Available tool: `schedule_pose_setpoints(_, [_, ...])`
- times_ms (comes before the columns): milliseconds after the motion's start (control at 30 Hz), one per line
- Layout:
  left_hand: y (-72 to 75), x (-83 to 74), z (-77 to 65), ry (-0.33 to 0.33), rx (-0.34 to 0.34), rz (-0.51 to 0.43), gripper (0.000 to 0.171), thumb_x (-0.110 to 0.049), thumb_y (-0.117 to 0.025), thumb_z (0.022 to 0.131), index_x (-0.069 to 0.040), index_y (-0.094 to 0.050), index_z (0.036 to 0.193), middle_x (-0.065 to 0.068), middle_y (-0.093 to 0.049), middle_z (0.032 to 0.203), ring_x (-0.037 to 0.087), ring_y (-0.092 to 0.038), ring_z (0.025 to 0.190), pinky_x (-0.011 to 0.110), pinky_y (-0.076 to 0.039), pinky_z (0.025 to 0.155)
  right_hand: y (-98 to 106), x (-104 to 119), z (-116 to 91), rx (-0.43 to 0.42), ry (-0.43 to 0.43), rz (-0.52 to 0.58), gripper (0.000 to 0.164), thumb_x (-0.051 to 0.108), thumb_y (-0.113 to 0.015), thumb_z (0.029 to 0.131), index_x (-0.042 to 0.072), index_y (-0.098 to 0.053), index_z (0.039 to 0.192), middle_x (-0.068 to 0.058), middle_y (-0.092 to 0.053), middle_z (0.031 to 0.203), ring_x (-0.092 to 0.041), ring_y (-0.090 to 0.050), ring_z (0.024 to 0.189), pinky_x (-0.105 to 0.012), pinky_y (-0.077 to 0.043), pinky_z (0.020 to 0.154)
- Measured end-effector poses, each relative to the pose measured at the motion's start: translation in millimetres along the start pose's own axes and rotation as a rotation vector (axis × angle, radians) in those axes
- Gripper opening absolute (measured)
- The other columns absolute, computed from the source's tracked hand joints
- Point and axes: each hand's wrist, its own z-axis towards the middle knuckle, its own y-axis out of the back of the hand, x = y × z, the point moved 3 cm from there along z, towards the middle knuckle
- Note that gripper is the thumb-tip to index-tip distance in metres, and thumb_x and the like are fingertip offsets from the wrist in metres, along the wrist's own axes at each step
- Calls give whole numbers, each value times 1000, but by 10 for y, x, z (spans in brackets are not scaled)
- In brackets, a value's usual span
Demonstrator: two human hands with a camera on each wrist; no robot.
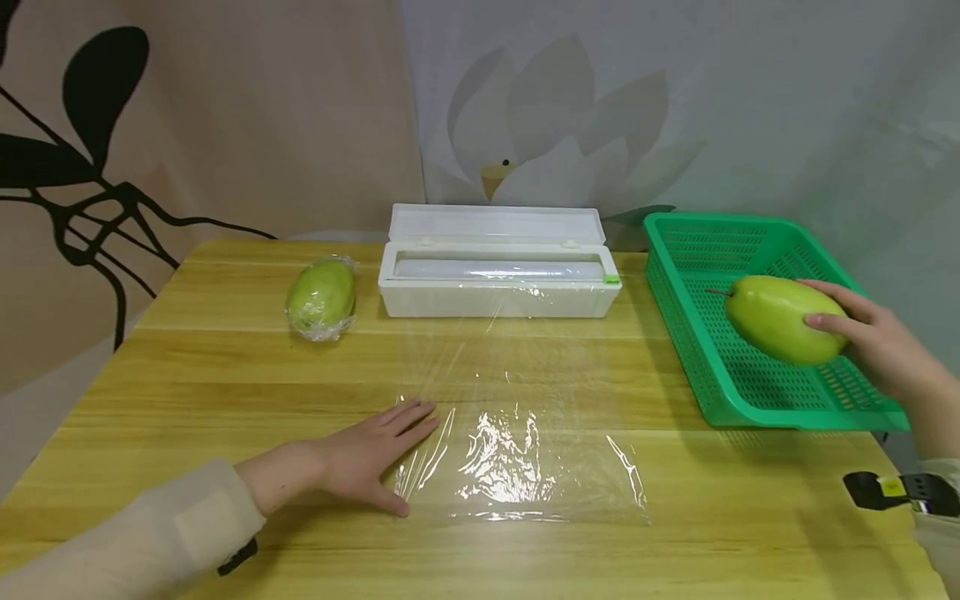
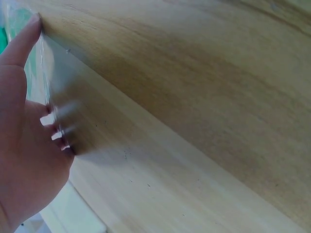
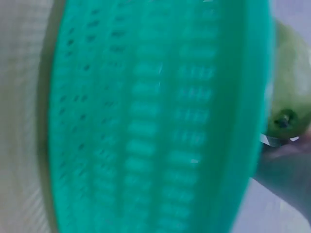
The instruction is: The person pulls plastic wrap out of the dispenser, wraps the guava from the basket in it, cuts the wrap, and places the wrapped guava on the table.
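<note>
Gripping green fruit (image 1: 776, 321) over green basket (image 1: 686, 333): right hand (image 1: 885, 342); left hand (image 1: 363, 458), fingers spread, touching left edge of clear film (image 1: 517, 467).

No text, brand, number or sign can be read anywhere.

Behind the wooden surface (image 1: 240, 383) I saw a pale backdrop (image 1: 300, 108) with dark leaves (image 1: 108, 83) and, further right, a grey flower (image 1: 551, 100).
</note>
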Motion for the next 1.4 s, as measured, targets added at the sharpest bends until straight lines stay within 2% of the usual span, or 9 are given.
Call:
schedule_pose_setpoints(200, [-3,6,6,-1,-1,3,106,-60,-66,74,-7,-14,150,13,-5,158,36,-5,144,53,-16,115,-100,249,26,75,85,267,49,1,-39,97,30,-42,135,12,-42,116,0,-56,84,-12,-48,65])
schedule_pose_setpoints(300, [-5,6,8,-3,1,5,105,-60,-66,74,-7,-14,150,12,-5,158,35,-5,145,52,-16,116,-180,366,52,110,121,362,48,-2,-38,96,28,-45,133,9,-45,117,-3,-58,84,-14,-50,66])
schedule_pose_setpoints(533, [-5,7,2,-12,-3,-1,105,-61,-65,75,-7,-15,150,13,-6,158,36,-6,144,54,-17,115,-390,642,62,228,217,471,49,-4,-33,96,21,-46,135,3,-51,116,-7,-60,83,-17,-52,68])
schedule_pose_setpoints(800, [-10,18,4,-1,3,-3,106,-61,-65,74,-8,-14,150,12,-5,158,35,-5,145,53,-16,116,-696,922,83,234,247,487,48,-4,-36,95,20,-48,134,2,-52,116,-8,-62,83,-19,-54,66])
schedule_pose_setpoints(1000, [-10,12,11,-4,0,0,105,-59,-66,75,-8,-15,150,12,-7,158,35,-5,145,53,-17,116,-971,1059,114,241,225,422,47,0,-41,93,26,-50,132,4,-50,120,-9,-59,89,-20,-53,69])
schedule_pose_setpoints(1167, [-16,8,11,2,4,0,105,-59,-66,75,-9,-14,150,11,-6,158,34,-5,145,52,-17,116,-1256,1150,123,279,206,385,48,3,-46,92,30,-50,131,6,-50,122,-10,-59,93,-21,-54,72])
schedule_pose_setpoints(1300, [-17,11,10,3,2,-2,105,-58,-67,75,-8,-14,150,12,-6,158,35,-5,145,52,-17,116,-1495,1241,126,299,196,306,48,7,-50,91,29,-47,133,1,-45,127,-11,-57,96,-23,-54,73])
schedule_pose_setpoints(1400, [-15,13,10,2,1,3,105,-58,-67,74,-8,-14,150,12,-6,158,35,-6,145,52,-17,116,-1659,1292,135,319,194,257,49,10,-52,90,22,-45,137,-9,-42,133,-14,-54,100,-25,-53,76])
